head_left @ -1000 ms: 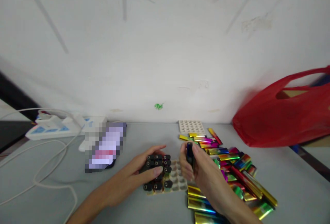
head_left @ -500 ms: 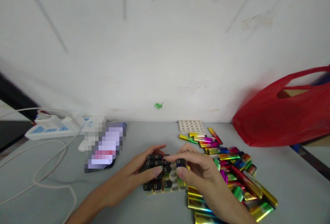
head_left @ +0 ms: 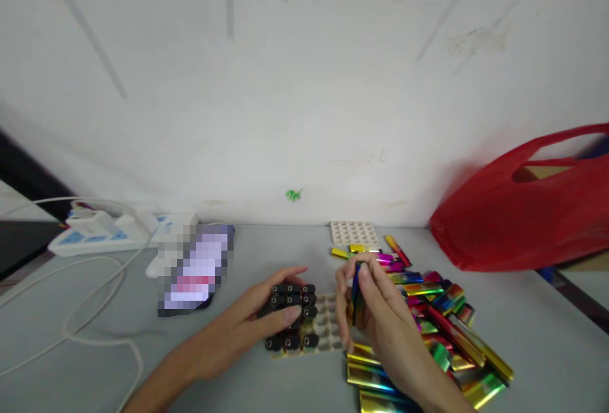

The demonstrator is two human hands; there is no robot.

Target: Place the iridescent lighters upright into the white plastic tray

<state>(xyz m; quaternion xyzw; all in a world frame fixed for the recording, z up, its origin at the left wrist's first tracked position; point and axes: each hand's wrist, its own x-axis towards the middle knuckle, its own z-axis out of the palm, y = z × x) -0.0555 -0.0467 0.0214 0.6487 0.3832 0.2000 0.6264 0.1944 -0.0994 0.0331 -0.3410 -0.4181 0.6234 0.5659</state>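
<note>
My left hand [head_left: 257, 318] rests on a cluster of black-topped lighters [head_left: 292, 318] standing upright in a pale holed tray [head_left: 328, 327], fingers curled over its left side. Just right of the tray, my right hand [head_left: 375, 311] is raised and grips one shiny lighter [head_left: 356, 295] upright between thumb and fingers. A heap of shiny metallic lighters [head_left: 428, 318] in gold, green, pink and blue lies on the grey table to the right of both hands.
A second pale holed tray [head_left: 353, 233] lies at the back by the wall. A red plastic bag [head_left: 523, 210] sits at the right. A blurred phone-like object [head_left: 195, 270], a white power strip [head_left: 104, 232] and white cables [head_left: 71, 318] lie at the left.
My right hand was low over the tray's right side with a lighter half a second ago; it has since lifted and drawn back right, holding a lighter upright. The left hand stayed still.
</note>
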